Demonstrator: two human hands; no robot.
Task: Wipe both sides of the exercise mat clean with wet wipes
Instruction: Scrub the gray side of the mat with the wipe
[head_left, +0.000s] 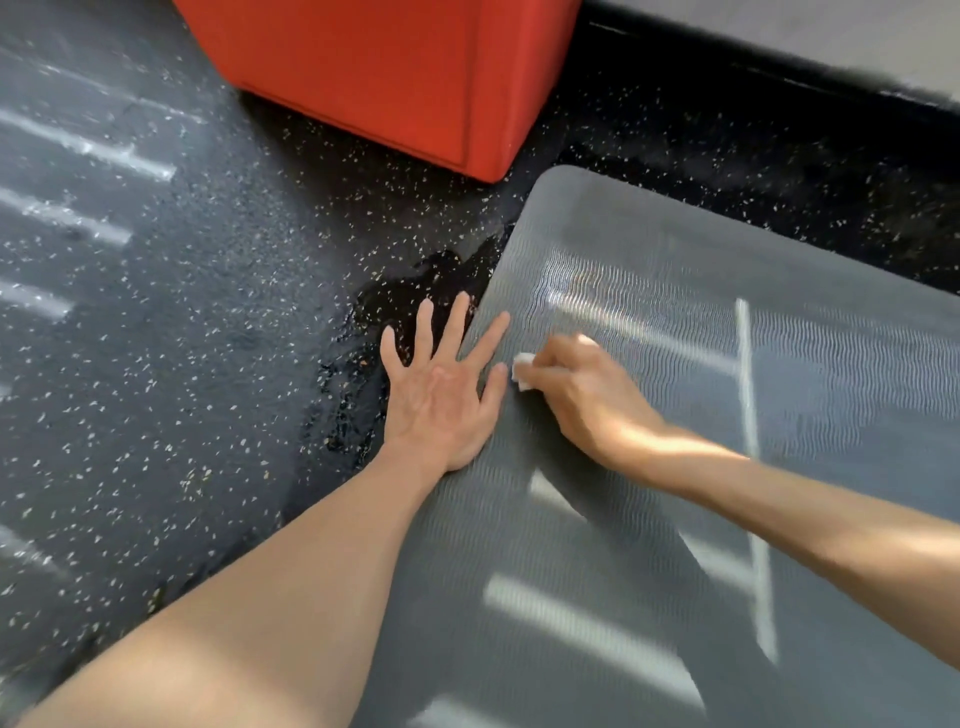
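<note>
Exercise mat (841, 395) is laid flat on the speckled rubber floor (182, 312), with one rounded corner close to a red upholstered block (374, 67). Its ribbed grey face is turned up. Left hand (441, 400) is pressed down flat with the fingers spread, across the mat's left edge: thumb and forefinger lie on the mat, the other fingers on the floor. This is judged to be a brace, so that the mat is not dragged while it is rubbed. Right hand (582, 395) is curled round a small white wet wipe (523, 370), which is bunched up and pushed against the mat just beside the left thumb. The bunching is probably meant to work pressure into the ribs. A dark wet patch (405, 301) is noted on the floor along this edge. Only the upper face is being treated. Whether the underside has been wiped cannot be told.
</note>
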